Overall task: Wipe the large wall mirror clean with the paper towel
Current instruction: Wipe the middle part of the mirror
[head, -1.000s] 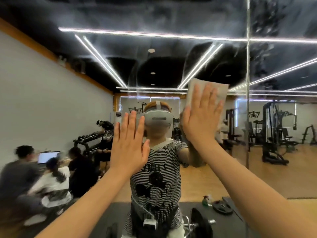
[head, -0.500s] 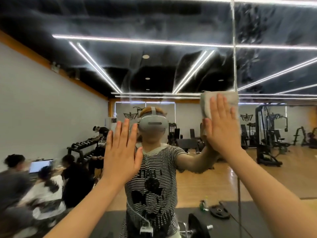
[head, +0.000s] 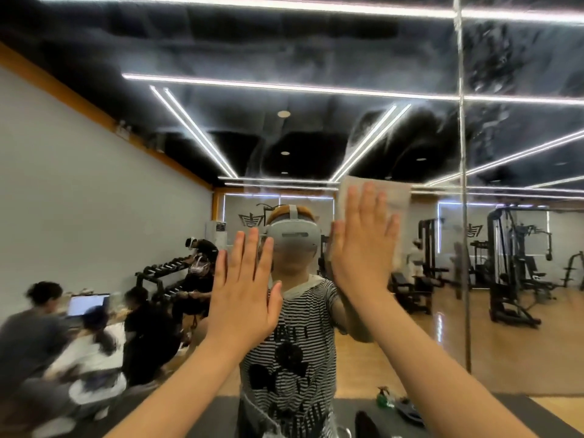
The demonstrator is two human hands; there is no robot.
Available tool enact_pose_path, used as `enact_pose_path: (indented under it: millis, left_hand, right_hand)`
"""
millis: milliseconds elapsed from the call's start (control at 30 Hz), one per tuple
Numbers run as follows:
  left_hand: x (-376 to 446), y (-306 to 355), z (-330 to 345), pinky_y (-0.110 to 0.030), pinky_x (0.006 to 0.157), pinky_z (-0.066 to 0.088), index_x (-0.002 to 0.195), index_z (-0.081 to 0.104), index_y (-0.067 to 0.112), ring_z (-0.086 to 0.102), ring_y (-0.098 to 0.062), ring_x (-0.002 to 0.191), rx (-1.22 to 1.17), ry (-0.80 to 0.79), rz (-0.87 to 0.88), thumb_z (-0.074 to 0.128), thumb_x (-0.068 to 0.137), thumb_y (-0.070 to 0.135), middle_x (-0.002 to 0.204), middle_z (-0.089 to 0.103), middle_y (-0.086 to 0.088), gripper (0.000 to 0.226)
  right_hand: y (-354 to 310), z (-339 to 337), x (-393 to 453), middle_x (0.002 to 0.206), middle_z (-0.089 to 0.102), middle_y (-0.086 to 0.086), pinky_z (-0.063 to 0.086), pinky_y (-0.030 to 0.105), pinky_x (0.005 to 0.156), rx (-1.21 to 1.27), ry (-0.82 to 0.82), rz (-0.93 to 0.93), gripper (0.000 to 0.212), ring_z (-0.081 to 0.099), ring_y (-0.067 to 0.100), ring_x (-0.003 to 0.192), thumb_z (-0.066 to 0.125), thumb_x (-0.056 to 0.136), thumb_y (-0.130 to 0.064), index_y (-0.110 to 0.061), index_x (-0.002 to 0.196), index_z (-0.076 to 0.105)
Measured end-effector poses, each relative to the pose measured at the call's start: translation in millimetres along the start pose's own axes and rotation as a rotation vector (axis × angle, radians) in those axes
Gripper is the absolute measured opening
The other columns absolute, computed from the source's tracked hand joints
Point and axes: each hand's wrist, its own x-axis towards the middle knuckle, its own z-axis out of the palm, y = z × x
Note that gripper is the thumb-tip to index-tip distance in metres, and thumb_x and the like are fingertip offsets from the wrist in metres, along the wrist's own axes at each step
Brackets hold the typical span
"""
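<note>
The large wall mirror [head: 316, 134] fills the whole view, with hazy smears and streaks across its upper part. My right hand [head: 363, 248] lies flat with straight fingers and presses a white paper towel [head: 395, 197] against the glass at about head height. The towel's top and right edge stick out past my fingers. My left hand [head: 243, 289] rests flat on the mirror, fingers spread, lower and to the left, with nothing under it.
A vertical seam [head: 463, 197] between mirror panels runs right of the towel. Reflected are a person in a striped shirt, seated people at the left, gym machines [head: 508, 267] at the right, and a green spray bottle [head: 385, 398] on a dark mat below.
My right hand slid the towel right toward the seam, then back left across the glass. My left hand stayed flat in place.
</note>
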Motion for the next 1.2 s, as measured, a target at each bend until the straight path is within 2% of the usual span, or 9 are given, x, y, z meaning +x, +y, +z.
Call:
enact_pose_path:
  millis: [200,333,500,667,800,867,933,1000,1200]
  left_hand:
    - [-1,-1,-1,-0.047,0.118,0.006,0.154,0.013,0.01,0.006,-0.028,0.149,0.007,-0.036,0.004,0.034,0.093,0.042,0.161,0.006,-0.013,0.072]
    - [0,-3,-4,-0.047,0.118,0.006,0.153,0.015,0.011,0.007,-0.028,0.149,-0.024,-0.05,0.018,0.035,0.092,0.042,0.161,0.009,-0.013,0.071]
    - [0,-6,-17,-0.043,0.12,0.005,0.15,0.024,0.011,0.012,-0.024,0.146,-0.088,-0.047,0.035,0.039,0.09,0.038,0.158,0.022,-0.014,0.067]
    - [-6,-53,-42,-0.043,0.117,0.02,0.143,0.032,0.011,0.026,-0.024,0.136,-0.157,-0.025,0.03,0.041,0.084,0.031,0.148,0.03,-0.009,0.062]
    - [-26,-118,-39,-0.04,0.121,0.006,0.146,0.026,0.01,0.016,-0.028,0.143,-0.09,-0.016,-0.154,0.038,0.086,0.031,0.154,0.02,-0.015,0.065]
    - [-33,-136,-34,-0.05,0.118,0.012,0.146,0.026,0.01,0.017,-0.031,0.143,-0.063,-0.021,-0.173,0.038,0.087,0.033,0.154,0.021,-0.014,0.064]
    - [-35,-141,-31,-0.046,0.119,0.008,0.146,0.027,0.012,0.018,-0.032,0.143,-0.032,-0.014,-0.131,0.037,0.087,0.034,0.153,0.024,-0.012,0.063]
    - [-35,-142,-31,-0.041,0.118,0.002,0.145,0.029,0.013,0.017,-0.031,0.143,-0.029,0.018,-0.097,0.038,0.087,0.032,0.153,0.026,-0.012,0.062]
    - [-38,-143,-28,-0.039,0.119,0.001,0.145,0.03,0.014,0.016,-0.028,0.144,-0.049,0.048,-0.094,0.039,0.088,0.032,0.154,0.026,-0.011,0.061]
  right_hand:
    - [-31,15,-9,0.159,-0.012,0.001,-0.012,0.039,0.116,0.043,-0.074,-0.215,0.062,-0.017,0.013,0.145,0.016,0.099,-0.042,-0.02,0.156,0.003]
    - [-10,11,-7,0.161,0.008,0.008,-0.001,0.039,0.118,-0.069,-0.016,-0.352,0.062,0.002,0.022,0.148,0.028,0.1,-0.041,-0.017,0.155,0.012]
    - [-13,10,-8,0.161,0.013,0.012,-0.001,0.04,0.118,-0.109,0.002,-0.345,0.063,0.007,0.026,0.148,0.029,0.099,-0.041,-0.014,0.154,0.015]
    - [-15,8,-7,0.161,0.016,0.01,-0.012,0.035,0.117,-0.11,-0.009,-0.326,0.063,0.009,0.026,0.149,0.029,0.098,-0.042,-0.015,0.154,0.018]
    - [-22,8,-4,0.155,0.03,0.015,-0.017,0.039,0.115,-0.124,0.059,-0.32,0.063,0.024,0.032,0.143,0.035,0.094,-0.04,-0.011,0.15,0.029]
    - [-21,7,-1,0.151,0.036,0.017,-0.013,0.042,0.116,-0.141,0.084,-0.342,0.061,0.026,0.033,0.14,0.037,0.094,-0.039,-0.009,0.147,0.033]
    - [-19,9,2,0.151,0.036,0.017,-0.002,0.046,0.117,-0.13,0.094,-0.35,0.061,0.023,0.031,0.14,0.036,0.094,-0.04,-0.009,0.146,0.033]
    - [-22,11,2,0.152,0.033,0.016,0.002,0.047,0.117,-0.099,0.115,-0.292,0.06,0.021,0.029,0.142,0.037,0.094,-0.04,-0.01,0.147,0.032]
    - [-87,29,-6,0.162,0.011,0.012,-0.007,0.048,0.117,-0.005,0.136,0.068,0.065,0.005,0.03,0.149,0.023,0.097,-0.041,-0.011,0.154,0.015]
